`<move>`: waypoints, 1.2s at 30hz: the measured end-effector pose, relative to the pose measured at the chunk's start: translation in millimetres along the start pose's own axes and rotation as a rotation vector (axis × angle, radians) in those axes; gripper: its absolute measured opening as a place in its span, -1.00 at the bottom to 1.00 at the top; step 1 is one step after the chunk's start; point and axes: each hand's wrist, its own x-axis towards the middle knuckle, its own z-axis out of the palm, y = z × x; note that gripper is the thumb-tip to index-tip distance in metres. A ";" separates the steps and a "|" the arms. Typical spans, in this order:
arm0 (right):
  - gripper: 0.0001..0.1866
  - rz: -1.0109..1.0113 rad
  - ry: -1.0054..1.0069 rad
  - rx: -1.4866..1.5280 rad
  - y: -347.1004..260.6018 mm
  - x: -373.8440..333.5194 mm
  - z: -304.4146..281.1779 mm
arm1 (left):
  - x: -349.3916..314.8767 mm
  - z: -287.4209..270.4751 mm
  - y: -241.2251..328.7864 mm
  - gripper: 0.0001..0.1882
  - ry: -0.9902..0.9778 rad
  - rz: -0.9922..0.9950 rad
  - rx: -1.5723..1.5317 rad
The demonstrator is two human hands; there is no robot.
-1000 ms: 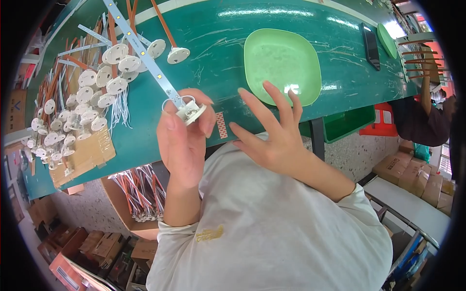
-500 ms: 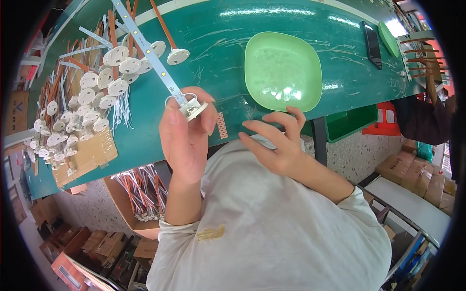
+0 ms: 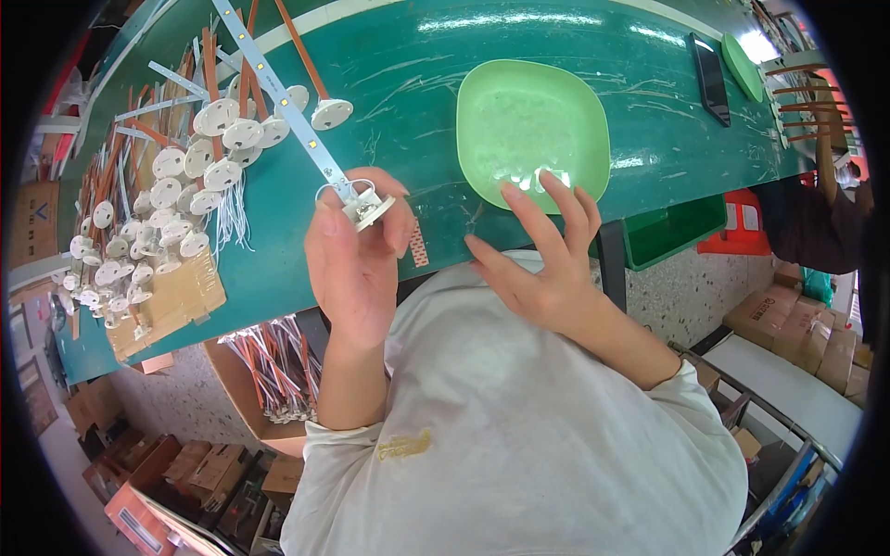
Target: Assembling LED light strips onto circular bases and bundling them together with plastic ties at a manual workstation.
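Observation:
My left hand [image 3: 357, 255] is closed on an LED strip [image 3: 280, 95], gripping it by the round white base at its lower end. The long pale-blue board slants up and to the left, with small yellow LEDs along it. A thin white wire loops at the base. My right hand [image 3: 552, 255] is open with its fingers apart, and I see nothing held in it. Its fingertips reach over the near rim of a light green square dish [image 3: 482, 120]. Small shiny bits [image 3: 547, 176] lie in the dish, partly behind the fingers; their kind is unclear.
Many similar strips with white round bases [image 3: 167, 193] crowd the table's left side, some on cardboard [image 3: 195, 301]. A perforated strip [image 3: 419, 246] lies by my left hand. A black phone [image 3: 709, 82] is at far right. Below stand a carton of strips [image 3: 273, 371] and a green bin [image 3: 677, 232].
My right hand has moved away from me, its fingertips now over the dish's near edge with the fingers more upright. My left hand keeps its grip on the LED strip.

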 end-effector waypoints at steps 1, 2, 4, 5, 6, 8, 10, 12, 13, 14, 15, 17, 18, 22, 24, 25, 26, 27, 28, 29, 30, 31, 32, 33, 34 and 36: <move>-0.69 0.024 -0.018 -0.020 -0.7 0.6 0.1 | 0.0 0.1 -0.1 -0.43 0.001 -0.001 0.006; -0.69 0.024 -0.018 -0.019 0.1 -0.2 0.3 | -0.1 0.5 0.0 -0.43 0.000 -0.002 0.007; -0.74 -0.034 0.017 -0.011 2.8 -2.8 0.6 | -0.2 1.3 0.1 -0.43 0.008 -0.007 -0.004; -0.74 -0.034 0.017 -0.011 2.3 -2.7 -1.3 | -0.2 0.9 -0.2 -0.43 0.007 -0.007 -0.004; -0.76 -0.038 -0.003 0.026 0.7 -2.2 -4.5 | -0.2 -0.1 -0.6 -0.43 -0.004 -0.005 0.007; -0.77 -0.043 -0.022 0.062 -1.3 -1.4 -6.6 | -0.7 0.1 -1.3 -0.43 -0.016 -0.003 0.019; -0.78 -0.016 0.005 0.092 -2.7 -0.6 -5.5 | -1.8 4.2 -3.7 -0.43 0.038 -0.009 0.012; -0.79 -0.028 0.017 0.094 -2.2 -0.5 -3.6 | -3.1 8.8 -2.6 -0.43 0.045 -0.020 0.007; -0.81 -0.040 0.028 0.097 -2.7 -0.7 -2.5 | -4.0 10.5 -1.9 -0.43 0.052 -0.032 0.002; -0.81 -0.039 0.029 0.097 -3.3 -1.6 -1.2 | -4.6 11.7 -2.1 -0.43 0.052 -0.032 0.003; -0.82 -0.038 0.044 0.101 -4.0 -2.7 0.2 | -5.2 12.7 -2.4 -0.42 0.062 -0.042 -0.007; -0.83 -0.037 0.061 0.107 -5.5 -3.3 2.6 | -5.5 14.6 -4.3 -0.42 0.072 -0.051 -0.016; -0.83 -0.040 0.078 0.096 -7.1 -3.2 3.6 | -5.4 15.2 -5.8 -0.42 0.059 -0.046 -0.008; -0.82 -0.027 0.139 0.068 -8.9 -4.9 5.6 | -6.7 16.5 -6.8 -0.42 0.019 -0.045 -0.006; -0.81 -0.030 0.099 0.044 -11.4 -6.6 3.5 | -7.6 16.8 -7.0 -0.42 0.027 -0.040 0.001; -0.79 -0.032 0.057 0.017 -12.3 -7.5 2.3 | -7.9 17.3 -7.2 -0.43 0.033 -0.036 0.004; -0.79 -0.030 0.059 0.015 -12.5 -7.8 3.8 | -7.8 17.5 -7.1 -0.43 0.030 -0.037 0.005; -0.77 -0.045 0.062 0.049 -12.5 -7.7 7.5 | -7.3 17.5 -7.0 -0.43 0.020 -0.031 0.013; -0.75 -0.061 0.063 0.084 -11.9 -7.7 10.7 | -7.4 17.1 -6.6 -0.43 0.013 -0.025 0.022; -0.75 -0.062 0.065 0.084 -9.5 -8.0 11.8 | -8.2 17.7 -6.4 -0.43 0.013 -0.023 0.023; -0.75 -0.099 0.105 0.105 -6.2 -8.6 12.1 | -9.3 18.9 -6.3 -0.43 0.021 -0.025 0.017; -0.74 -0.134 0.146 0.122 -4.1 -9.2 12.6 | -9.6 19.5 -5.9 -0.43 0.026 -0.029 0.011; -0.74 -0.133 0.148 0.118 -2.9 -10.5 14.1 | -9.9 16.7 -6.9 -0.43 0.022 -0.028 0.010; -0.75 -0.150 0.180 0.115 -1.7 -12.3 15.7 | -10.3 11.7 -9.3 -0.49 -0.028 -0.039 -0.027; -0.75 -0.167 0.211 0.110 -0.8 -14.0 15.3 | -10.9 10.0 -11.1 -0.54 -0.077 -0.052 -0.065; -0.76 -0.143 0.202 0.163 -2.3 -11.9 11.4 | -11.6 16.2 -9.0 -0.49 -0.036 -0.051 -0.036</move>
